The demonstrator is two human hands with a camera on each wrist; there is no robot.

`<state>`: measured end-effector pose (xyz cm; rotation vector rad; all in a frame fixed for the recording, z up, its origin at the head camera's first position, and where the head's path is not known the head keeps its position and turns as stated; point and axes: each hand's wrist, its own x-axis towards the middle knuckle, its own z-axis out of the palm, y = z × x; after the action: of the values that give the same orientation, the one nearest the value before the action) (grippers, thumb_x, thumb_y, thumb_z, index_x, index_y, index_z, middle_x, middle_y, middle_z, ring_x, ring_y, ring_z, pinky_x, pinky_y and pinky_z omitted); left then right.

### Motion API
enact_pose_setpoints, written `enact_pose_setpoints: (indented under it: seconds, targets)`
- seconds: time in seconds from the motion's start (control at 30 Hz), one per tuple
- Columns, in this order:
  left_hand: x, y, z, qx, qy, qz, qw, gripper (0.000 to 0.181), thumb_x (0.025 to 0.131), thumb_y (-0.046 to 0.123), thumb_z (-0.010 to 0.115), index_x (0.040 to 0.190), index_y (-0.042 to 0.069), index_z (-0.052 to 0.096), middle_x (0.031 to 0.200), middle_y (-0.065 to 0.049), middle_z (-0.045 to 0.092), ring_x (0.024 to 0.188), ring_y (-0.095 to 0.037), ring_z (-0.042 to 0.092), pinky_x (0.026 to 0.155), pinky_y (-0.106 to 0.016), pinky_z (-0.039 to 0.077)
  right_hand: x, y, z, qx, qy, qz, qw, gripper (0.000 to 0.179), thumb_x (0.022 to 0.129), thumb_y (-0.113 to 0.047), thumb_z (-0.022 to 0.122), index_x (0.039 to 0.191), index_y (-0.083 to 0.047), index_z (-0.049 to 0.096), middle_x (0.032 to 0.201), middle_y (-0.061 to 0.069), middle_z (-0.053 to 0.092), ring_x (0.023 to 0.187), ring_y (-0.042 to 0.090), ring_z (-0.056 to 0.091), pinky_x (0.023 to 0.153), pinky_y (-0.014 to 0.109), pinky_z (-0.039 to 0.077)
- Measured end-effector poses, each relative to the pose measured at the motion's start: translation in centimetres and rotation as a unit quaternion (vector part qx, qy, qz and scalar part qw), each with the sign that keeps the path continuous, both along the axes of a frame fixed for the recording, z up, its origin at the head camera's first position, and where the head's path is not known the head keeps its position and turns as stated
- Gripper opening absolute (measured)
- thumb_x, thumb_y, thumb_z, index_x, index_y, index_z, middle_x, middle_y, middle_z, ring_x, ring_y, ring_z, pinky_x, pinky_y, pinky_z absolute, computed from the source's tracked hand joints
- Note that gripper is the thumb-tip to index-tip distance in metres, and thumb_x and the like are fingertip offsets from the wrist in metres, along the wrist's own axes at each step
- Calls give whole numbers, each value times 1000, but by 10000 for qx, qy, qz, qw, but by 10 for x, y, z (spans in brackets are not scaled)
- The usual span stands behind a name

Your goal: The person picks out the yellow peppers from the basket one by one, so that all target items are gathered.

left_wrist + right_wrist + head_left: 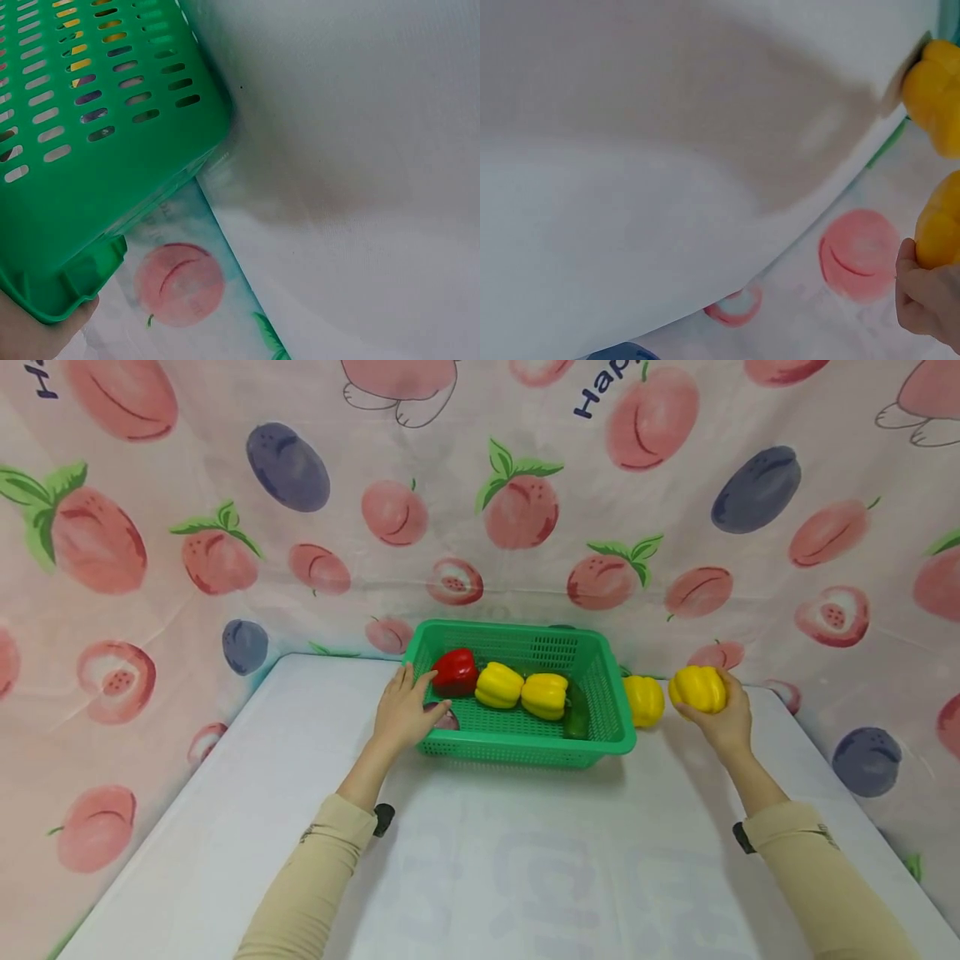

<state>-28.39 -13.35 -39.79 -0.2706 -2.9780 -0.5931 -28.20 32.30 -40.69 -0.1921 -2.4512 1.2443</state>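
My right hand (pixel 723 714) grips a yellow bell pepper (pixel 697 688), held above the table's far right part; the right wrist view shows this pepper (pixel 941 225) cut off at the frame edge. Another yellow bell pepper (pixel 646 700) stands just outside the green plastic basket (pixel 517 745), by its right end. Over the basket's left rim lies my left hand (pixel 405 714), fingers spread and fairly straight, thumb reaching inside. The basket holds a red bell pepper (pixel 455 672), two yellow bell peppers (pixel 498 685), a dark green cucumber (pixel 576 712) and a purple vegetable (pixel 448 719) partly hidden by the hand.
A white cloth covers the table (pixel 517 860), whose far edge runs close behind the basket. Fruit-printed fabric (pixel 450 510) hangs behind and at both sides. Something dark (pixel 561 627) peeks out behind the basket's far rim, mostly hidden.
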Motion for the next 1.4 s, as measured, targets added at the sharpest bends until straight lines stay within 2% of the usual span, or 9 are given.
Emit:
enact_pose_setpoints:
  seconds: [0.2,0.53,1.13,1.4]
  targets:
    - [2,1,2,7,20,-8,10000,65,94,47,47,146,12,33,154,-27,16,145,-40,11,118,-50,14,-9,5,-10,84,-187,-141,9997,82,81,-4,70,147,2,21,145,30,31,128,44,31,113,55,23]
    - [3,0,1,57,21,22,10000,64,94,47,48,146,11,34,154,-27,16,145,-41,11,118,-51,14,-15,5,-20,124,-640,-285,9975,85,80,-5,70,146,4,18,143,34,27,130,48,28,114,55,20]
    - [3,2,1,62,32,33,10000,65,94,50,46,146,13,34,154,-26,16,144,-40,13,118,-50,15,-29,6,-29,342,-1294,-395,9902,86,81,-11,69,147,2,15,139,39,23,125,55,30,110,61,25]
    - [2,2,0,78,-14,79,9999,65,94,49,48,146,13,34,154,-26,15,145,-40,12,119,-50,14,-30,2,-29,375,-1611,-331,9857,89,80,-11,70,147,2,12,140,40,21,125,58,29,109,62,25]
